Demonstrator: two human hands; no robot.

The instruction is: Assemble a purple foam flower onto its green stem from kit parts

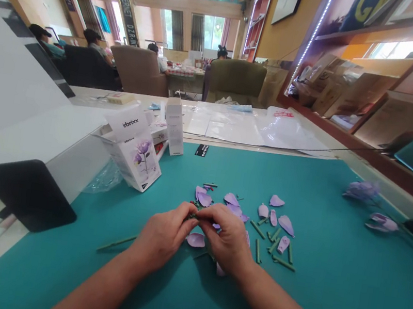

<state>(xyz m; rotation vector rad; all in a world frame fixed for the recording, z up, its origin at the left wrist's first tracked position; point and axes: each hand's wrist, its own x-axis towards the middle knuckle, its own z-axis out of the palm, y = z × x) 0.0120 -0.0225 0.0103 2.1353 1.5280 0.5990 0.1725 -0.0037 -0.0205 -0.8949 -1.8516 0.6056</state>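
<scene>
My left hand [166, 231] and my right hand [228, 235] meet over the teal mat [308, 306], fingertips pinched together. Between them is something small and dark greenish, mostly hidden by the fingers, so its kind cannot be made out. Lilac plastic petals lie around the hands: a pale petal [196, 240] just below the fingertips, a darker petal [204, 199] beyond them, and a long petal [286, 225] off to the right. Several short green stem pieces [257, 251] are scattered right of my right hand. A longer green stem [116, 243] extends from beside my left hand.
A white box with a flower picture [142, 162] stands at the left, near a black tablet-like panel [27, 194]. A black card [202, 150] lies farther back. Purple artificial flowers [383, 222] rest at the right edge. Several people sit in the background beyond chairs [237, 82].
</scene>
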